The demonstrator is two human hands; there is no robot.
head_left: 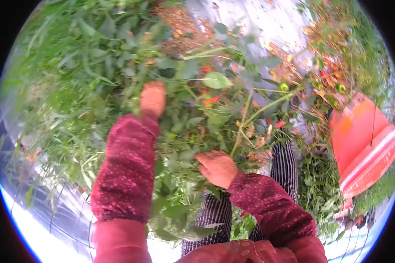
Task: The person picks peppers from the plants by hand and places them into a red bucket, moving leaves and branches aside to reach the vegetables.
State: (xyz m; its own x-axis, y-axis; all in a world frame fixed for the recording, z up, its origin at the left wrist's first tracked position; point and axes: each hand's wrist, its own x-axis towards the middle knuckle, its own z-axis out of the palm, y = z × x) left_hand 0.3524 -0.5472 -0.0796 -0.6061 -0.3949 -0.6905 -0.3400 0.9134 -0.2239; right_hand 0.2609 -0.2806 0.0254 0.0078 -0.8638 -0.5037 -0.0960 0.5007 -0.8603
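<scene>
My left hand point(153, 99) reaches up into a dense green plant, its fingers blurred and hidden among the leaves. Lower and to the right, my right hand point(218, 168) rests against the foliage with its fingers stretched toward the left, and I see nothing held in it. Between and beyond the hands spread leafy stems point(186, 140) that look like pepper plants. Small red peppers point(211, 100) show among the leaves, with another red pepper point(280, 124) further right. A round green pepper point(284, 87) hangs near a thick stem point(267, 106).
An orange-red bucket point(360, 140) stands tilted at the right. Tall grass point(52, 87) fills the left side. Dry brown leaves point(184, 30) and pale plastic sheeting point(267, 19) cover the ground at the top. My striped trouser legs point(284, 162) are among the plants.
</scene>
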